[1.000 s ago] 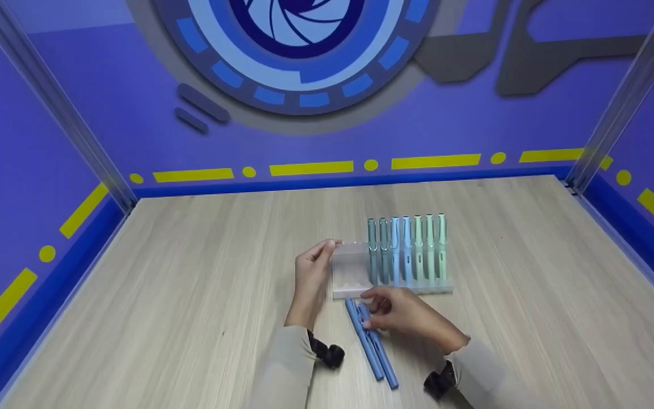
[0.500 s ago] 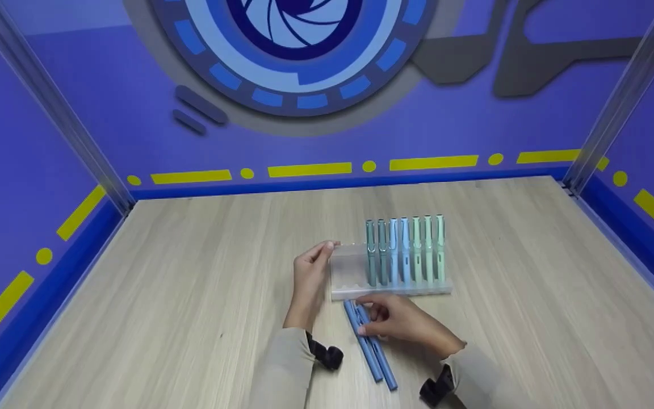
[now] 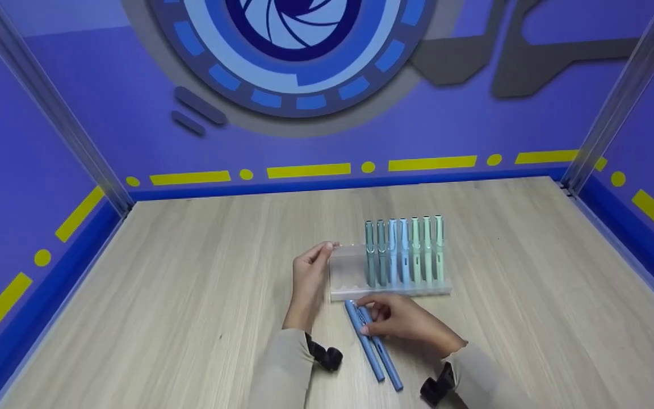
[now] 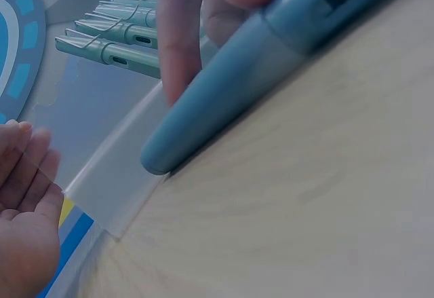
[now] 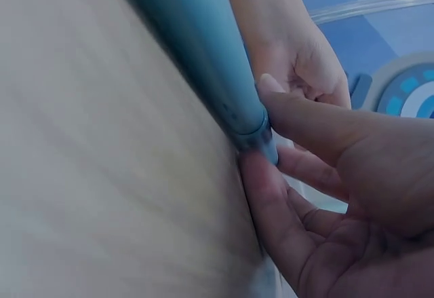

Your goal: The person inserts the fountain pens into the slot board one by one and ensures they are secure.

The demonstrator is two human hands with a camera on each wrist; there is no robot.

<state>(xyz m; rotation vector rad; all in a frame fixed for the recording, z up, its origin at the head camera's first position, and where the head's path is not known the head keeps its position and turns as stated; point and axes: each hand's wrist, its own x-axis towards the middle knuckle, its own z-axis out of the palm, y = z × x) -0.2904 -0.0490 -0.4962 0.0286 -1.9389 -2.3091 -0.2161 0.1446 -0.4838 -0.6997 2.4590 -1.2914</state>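
Observation:
My left hand [image 3: 309,278] pinches the upper left edge of a clear pen rack [image 3: 345,270] between thumb and fingers. Two blue pens lie side by side on the table in front of the rack: a left pen [image 3: 365,343] and a right pen [image 3: 390,366]. My right hand [image 3: 403,319] reaches in from the right, thumb and index finger pinching the right pen near its upper part. In the right wrist view, the thumb and a fingertip meet around a blue pen [image 5: 203,53]. One blue pen [image 4: 224,101] crosses the left wrist view in front of the right hand's fingers.
Several pens stand upright in the rack: dark green pens [image 3: 376,255], light blue pens [image 3: 398,250] and pale green pens [image 3: 427,250]. The rack's left part holds no pens. Patterned blue walls [image 3: 304,147] enclose the wooden table [image 3: 191,284].
Over the last second my right hand has shifted slightly down and left along the pens. The right pen's lower end has swung a little to the right. The left hand stays on the rack.

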